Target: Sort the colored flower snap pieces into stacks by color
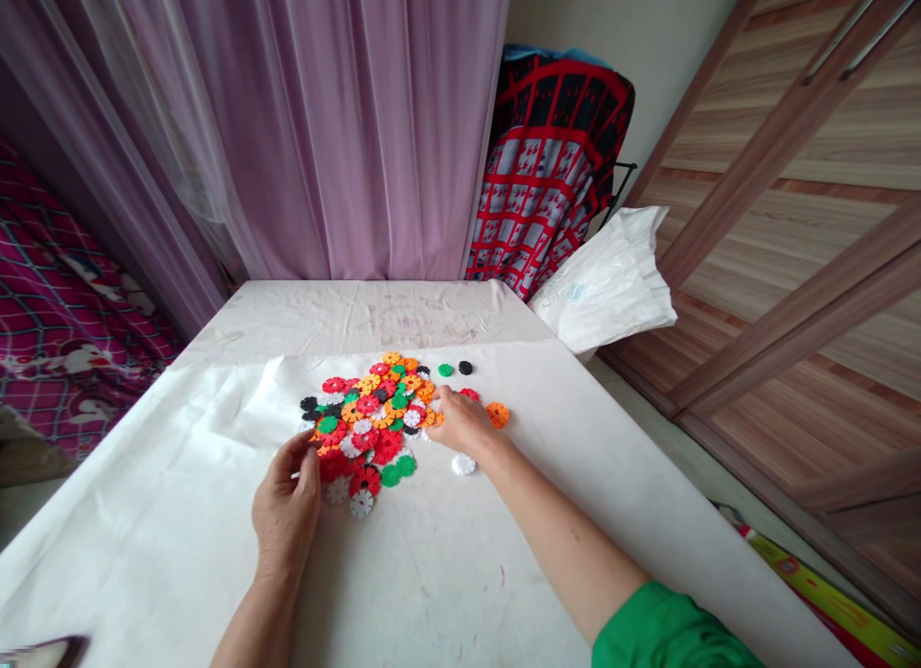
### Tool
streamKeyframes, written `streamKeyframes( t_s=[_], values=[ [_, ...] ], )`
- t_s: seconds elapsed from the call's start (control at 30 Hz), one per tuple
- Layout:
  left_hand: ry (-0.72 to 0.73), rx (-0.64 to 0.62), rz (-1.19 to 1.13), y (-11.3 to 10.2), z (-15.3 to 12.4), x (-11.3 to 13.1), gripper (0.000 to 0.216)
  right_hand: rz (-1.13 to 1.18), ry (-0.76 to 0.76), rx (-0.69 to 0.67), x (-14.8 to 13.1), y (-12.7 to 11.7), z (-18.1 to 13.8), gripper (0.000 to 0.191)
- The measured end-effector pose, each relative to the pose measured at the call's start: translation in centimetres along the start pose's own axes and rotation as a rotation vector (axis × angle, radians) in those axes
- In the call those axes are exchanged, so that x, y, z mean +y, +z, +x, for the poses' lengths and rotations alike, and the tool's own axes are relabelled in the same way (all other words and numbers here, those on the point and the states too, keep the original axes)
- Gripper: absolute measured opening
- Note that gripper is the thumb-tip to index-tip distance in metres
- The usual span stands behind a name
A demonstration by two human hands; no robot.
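I cannot tell whether the left hand (pixel 286 500) or right hand (pixel 461 421), flanking the heaped discs (pixel 367 405), grips anything; a light touch would best separate overlapping ones.

From afar I count two hands (pixel 284 495) (pixel 460 421) at one disc heap (pixel 368 403); right of the heap, one black disc (pixel 465 368), one white disc (pixel 463 465), one orange disc (pixel 497 416).

Left hand (pixel 286 495), right hand (pixel 464 423), colourful discs (pixel 367 405) between, white table (pixel 446 572)
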State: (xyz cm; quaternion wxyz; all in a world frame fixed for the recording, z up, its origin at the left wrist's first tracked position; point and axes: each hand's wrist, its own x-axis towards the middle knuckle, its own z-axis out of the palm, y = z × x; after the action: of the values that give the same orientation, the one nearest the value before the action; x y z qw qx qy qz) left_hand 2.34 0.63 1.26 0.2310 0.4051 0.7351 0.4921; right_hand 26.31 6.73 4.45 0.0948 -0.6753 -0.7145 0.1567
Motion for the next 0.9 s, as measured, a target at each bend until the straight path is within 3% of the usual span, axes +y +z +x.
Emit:
streamKeyframes(
  t_s=[0.1, 0.2, 0.4, 0.5, 0.9],
  values=[
    [-0.016, -0.002, -0.005, 0.0, 0.0, -0.1, 0.043, -0.062, -0.038, 0.048, 0.0, 0.0, -0.3, 0.049],
    [-0.024, 0.001, -0.008, 0.1, 0.1, 0.0, 0.043, -0.08, -0.061, 0.154, 1.8, -0.3, -1.1, 0.059],
    [-0.021, 0.003, 0.012, 0.0, 0.0, 0.1, 0.042, 0.304, 0.133, 0.45, 10.1, -1.3, -3.0, 0.067],
    [-0.023, 0.005, 0.019, 0.0, 0.0, 0.0, 0.042, 0.437, 0.197, 0.489, 12.7, -1.2, -3.2, 0.07],
    [-0.051, 0.008, 0.023, 0.0, 0.0, 0.1, 0.044, 0.333, 0.153, 0.4, 11.7, 0.1, -2.0, 0.07]
  ],
)
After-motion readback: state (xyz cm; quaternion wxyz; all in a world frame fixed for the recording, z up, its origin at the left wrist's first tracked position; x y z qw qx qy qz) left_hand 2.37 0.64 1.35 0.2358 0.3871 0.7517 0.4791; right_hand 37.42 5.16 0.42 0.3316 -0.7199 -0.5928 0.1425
